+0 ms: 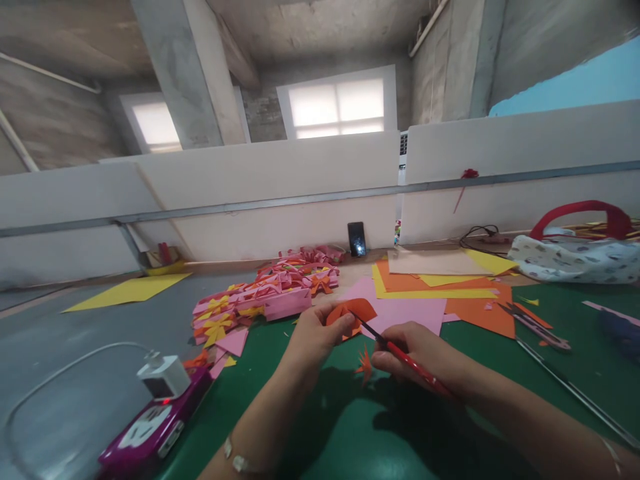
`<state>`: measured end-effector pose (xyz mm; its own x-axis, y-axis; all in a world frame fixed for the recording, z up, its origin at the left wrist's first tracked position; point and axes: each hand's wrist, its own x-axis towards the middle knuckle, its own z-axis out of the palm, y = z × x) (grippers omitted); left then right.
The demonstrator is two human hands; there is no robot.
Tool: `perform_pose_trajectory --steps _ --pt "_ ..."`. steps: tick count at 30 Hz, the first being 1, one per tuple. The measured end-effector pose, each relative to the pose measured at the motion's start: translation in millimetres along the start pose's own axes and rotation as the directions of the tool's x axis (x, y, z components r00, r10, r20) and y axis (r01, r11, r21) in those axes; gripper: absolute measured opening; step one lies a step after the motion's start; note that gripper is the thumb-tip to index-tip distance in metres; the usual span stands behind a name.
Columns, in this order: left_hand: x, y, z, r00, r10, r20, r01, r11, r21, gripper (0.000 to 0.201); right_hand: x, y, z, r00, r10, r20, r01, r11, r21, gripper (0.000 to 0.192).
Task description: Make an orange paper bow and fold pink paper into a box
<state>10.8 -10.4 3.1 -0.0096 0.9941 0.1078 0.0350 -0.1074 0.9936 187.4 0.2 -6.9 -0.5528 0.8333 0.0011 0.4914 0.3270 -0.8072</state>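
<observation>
Above the green mat [280,400], my left hand [320,327] pinches a curved piece of orange paper [364,310] between thumb and fingers. My right hand [415,353] is closed round a slim red-handled tool [410,360] with a thin dark tip, whose exact kind I cannot make out. Its tip meets the orange paper beside my left thumb. Just below, between the hands, lies a small orange paper cutting with pointed strips [367,363]. Pink paper sheets [400,317] lie right behind the hands.
Pink, orange and yellow paper pieces [280,293] are heaped at left. Orange sheets [485,310], scissors [537,327] and a metal rod [575,387] lie at right. A purple power strip [160,427] holds a white charger [165,377]. A phone [357,239] leans at the back, a patterned bag [575,257] far right.
</observation>
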Motion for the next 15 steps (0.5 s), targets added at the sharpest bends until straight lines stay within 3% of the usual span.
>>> perform_pose_trajectory --steps 4,8,15 --pt "4 0 -4.1 0.993 0.006 -0.122 -0.013 0.998 -0.056 0.015 -2 -4 -7 0.999 0.036 0.022 -0.036 0.999 -0.017 0.022" --pt "6 -2 -6.4 0.989 -0.027 -0.143 0.010 0.993 -0.116 0.017 -2 -6 -12 0.997 0.071 -0.022 -0.071 0.997 -0.019 0.017" --pt "5 -3 -1.4 0.989 -0.109 -0.095 0.086 0.972 -0.220 0.013 0 -6 -9 0.958 0.119 -0.259 -0.054 0.968 0.244 0.024"
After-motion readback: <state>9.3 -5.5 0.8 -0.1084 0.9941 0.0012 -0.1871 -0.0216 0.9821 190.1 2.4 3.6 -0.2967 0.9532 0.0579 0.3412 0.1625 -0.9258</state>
